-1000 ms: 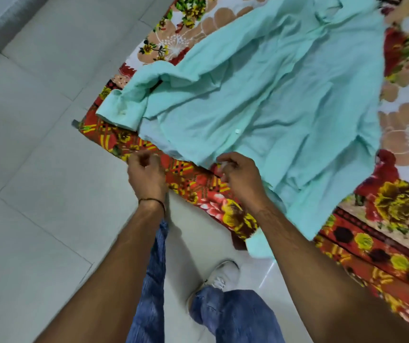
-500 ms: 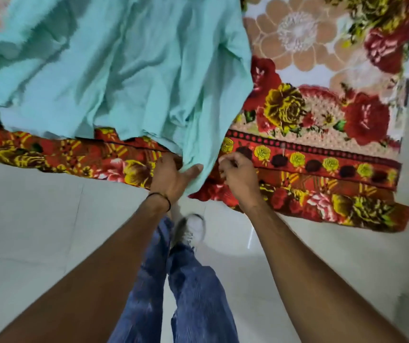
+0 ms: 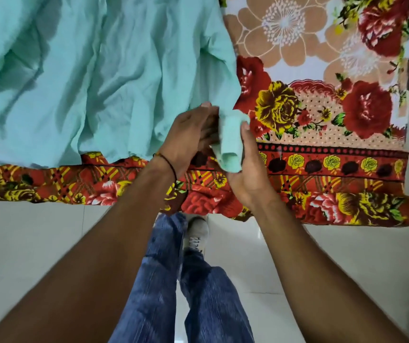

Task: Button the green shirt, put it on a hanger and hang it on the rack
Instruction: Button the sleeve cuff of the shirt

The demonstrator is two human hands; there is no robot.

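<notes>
**Both hands at the shirt's near corner**

Head view: the green shirt (image 3: pixel 99 82) lies spread on a floral bedsheet (image 3: pixel 322 107), its body up and left of the hands. The right hand (image 3: pixel 250 169) clamps a folded strip of the shirt's right edge, which runs away from the person. The left hand (image 3: pixel 188 137) meets the same strip, but its grip is too blurred to tell.

My arms reach forward, hands nearly together: right hand (image 3: pixel 250 174) grips the shirt (image 3: pixel 104 78) hem, left hand (image 3: pixel 191 134) touches it, its grip blurred.
</notes>
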